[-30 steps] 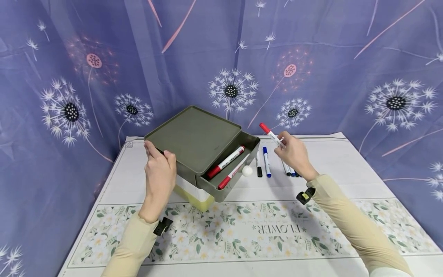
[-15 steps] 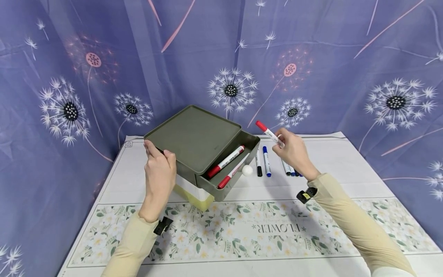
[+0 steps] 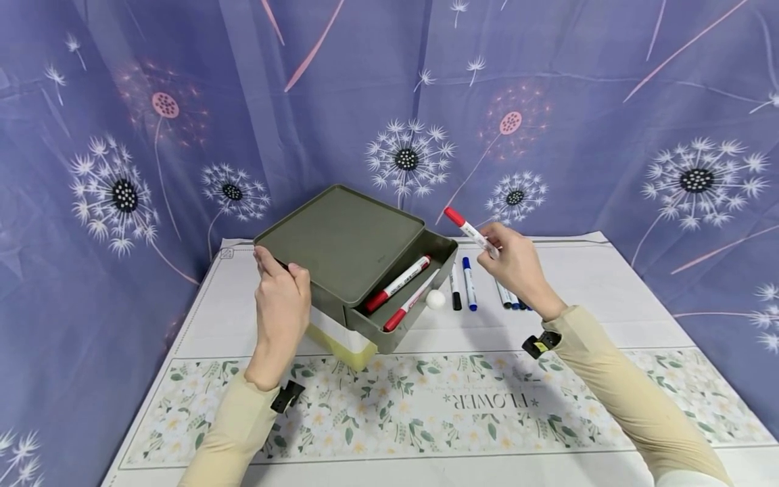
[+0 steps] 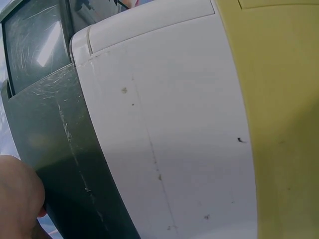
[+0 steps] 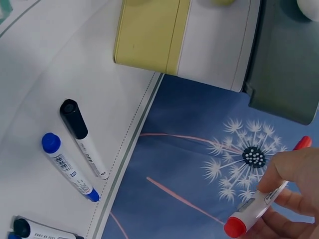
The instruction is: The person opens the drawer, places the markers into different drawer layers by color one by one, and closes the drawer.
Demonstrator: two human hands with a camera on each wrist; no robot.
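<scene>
A stacked drawer box with a dark green top [image 3: 341,243], white middle and yellow bottom stands at the back of the table. My left hand [image 3: 281,304] rests against its left front side, near the top edge. The green top drawer [image 3: 379,336], with a round white knob [image 3: 435,299], is pulled out. Inside it lie a thick red-capped marker [image 3: 398,283] and a slimmer red marker [image 3: 410,302]. My right hand [image 3: 516,265] pinches another red-capped marker [image 3: 464,226] in the air, right of the drawer, its red end pointing up and left.
Right of the box, a black-capped marker [image 5: 82,134] and a blue marker [image 5: 70,166] lie side by side on the white table cover. Several more markers [image 3: 513,298] lie below my right hand. A blue dandelion-print curtain [image 3: 566,135] hangs behind the table.
My right hand has moved slightly left and up with the red marker, closer to the drawer. The left hand and the box have stayed in place.
</scene>
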